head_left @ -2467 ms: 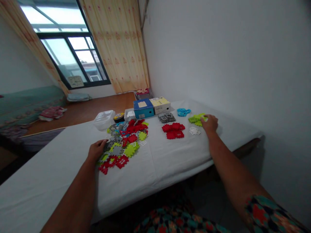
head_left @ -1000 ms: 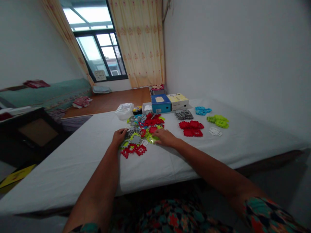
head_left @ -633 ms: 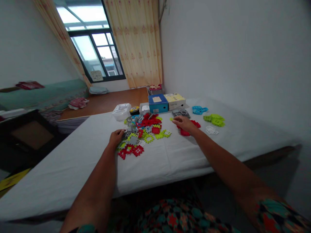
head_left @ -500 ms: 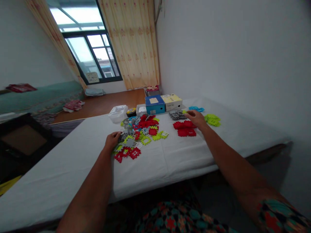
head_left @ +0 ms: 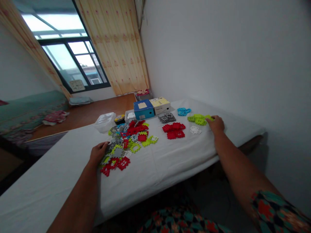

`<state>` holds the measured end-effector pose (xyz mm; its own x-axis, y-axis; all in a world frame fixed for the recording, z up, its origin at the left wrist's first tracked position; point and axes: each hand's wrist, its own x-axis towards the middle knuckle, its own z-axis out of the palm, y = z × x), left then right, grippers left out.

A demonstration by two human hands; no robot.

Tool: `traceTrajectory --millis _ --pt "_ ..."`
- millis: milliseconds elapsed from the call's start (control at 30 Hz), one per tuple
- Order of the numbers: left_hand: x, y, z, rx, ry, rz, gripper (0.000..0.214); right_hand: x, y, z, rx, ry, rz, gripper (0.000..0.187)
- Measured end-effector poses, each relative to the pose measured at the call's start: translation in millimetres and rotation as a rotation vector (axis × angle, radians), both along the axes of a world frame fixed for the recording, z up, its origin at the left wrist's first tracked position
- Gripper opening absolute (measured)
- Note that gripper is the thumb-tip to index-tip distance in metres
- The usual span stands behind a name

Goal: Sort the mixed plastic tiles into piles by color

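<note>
A white cloth (head_left: pixel 136 194) is covering the table, creasing toward the near edge, and a blue box (head_left: pixel 143 111) is standing on its far side. Just right of the blue box, a yellow-and-white box (head_left: pixel 160 106) is sitting; to its left, a black-and-yellow tub (head_left: pixel 119 119) and a clear container (head_left: pixel 104 127) are resting. Beyond it, a brown platform (head_left: pixel 107 108) is stretching toward a window (head_left: pixel 63 61) and a patterned curtain (head_left: pixel 116 48), while a pale wall (head_left: pixel 218 55) is rising to its right.

In front and left of the blue box, a mixed heap of toothed pieces (head_left: pixel 125 143) is lying; the left hand (head_left: pixel 98 153) is touching its left edge — whether it is gripping anything, I cannot tell. Well right of the box, the right hand (head_left: pixel 217 124) is pinching a lime-green piece (head_left: pixel 209 118) at the end of a lime-green pile (head_left: pixel 197 119). Between box and pile, grey pieces (head_left: pixel 167 117) and blue pieces (head_left: pixel 184 112) are lying — red pieces (head_left: pixel 174 131) nearer the front.
</note>
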<state>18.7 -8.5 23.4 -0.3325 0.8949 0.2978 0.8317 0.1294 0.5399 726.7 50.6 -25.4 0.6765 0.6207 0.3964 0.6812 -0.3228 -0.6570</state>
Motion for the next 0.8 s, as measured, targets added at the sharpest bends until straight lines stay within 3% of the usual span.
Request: traceTrajectory --millis 200,333,400,467,600,700,800 --pt "-4 2 -4.0 0.000 0.010 -0.025 0.042 -14 -7 3.1 -0.146 -0.067 0.056 0.041" --pt "-4 3 -5.7 0.018 0.002 -0.031 0.041 -39 -11 18.6 -0.017 -0.132 0.072 0.036" --pt "-2 2 -4.3 0.010 -0.001 -0.030 0.040 -68 -13 31.3 0.096 -0.191 0.243 0.034" --pt "1 1 -2.6 0.006 -0.001 -0.034 0.040 -111 -16 42.6 0.161 -0.250 0.538 0.031" --pt "2 0 -2.6 0.002 -0.002 -0.027 0.042 -213 -30 48.0 0.113 -0.364 1.131 0.026" --pt "0 0 -5.0 -0.004 -0.001 -0.032 0.045 -269 -39 39.3 0.026 -0.447 1.280 0.029" --pt "-2 1 -7.2 -0.003 -0.005 -0.043 0.045 -292 -42 30.9 -0.053 -0.453 1.294 0.028"
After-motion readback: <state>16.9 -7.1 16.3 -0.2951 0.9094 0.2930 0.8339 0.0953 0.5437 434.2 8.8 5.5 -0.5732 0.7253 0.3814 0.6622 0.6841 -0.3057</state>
